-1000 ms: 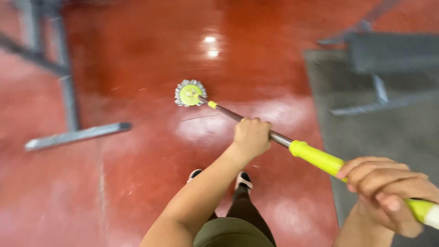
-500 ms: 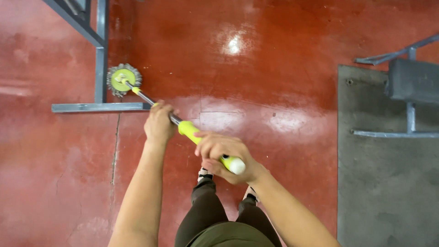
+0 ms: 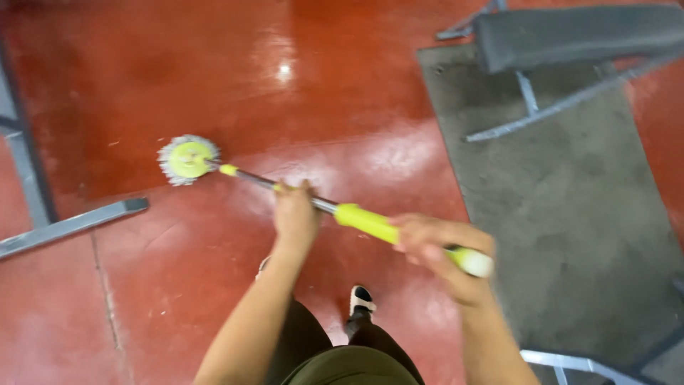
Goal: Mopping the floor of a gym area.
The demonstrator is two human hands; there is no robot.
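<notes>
Nearest the camera, dark trousers and one black-and-white shoe [image 3: 361,299] are seen on the shiny red floor [image 3: 342,78]. Just above them the mop [image 3: 285,187] is gripped in both hands. The right hand [image 3: 438,251] is clenched around the upper end of the yellow-green grip [image 3: 367,222], close to its white end cap, though blur hides the single fingers. The left hand [image 3: 296,214] is wrapped around the bare metal shaft lower down. With the hands spread apart like this, the long pole is probably steered more easily, one hand guiding and the other bearing down.

Farther out, the shaft is slanted down to the left, and the round mop head [image 3: 188,160], yellow-green with a grey fringe, is laid flat on the floor. A grey metal frame foot [image 3: 71,224] lies near it, not touching. On the right a grey mat [image 3: 570,214] is spread under a padded bench [image 3: 577,36] at the far edge. No packages, labels or signs are to be seen.
</notes>
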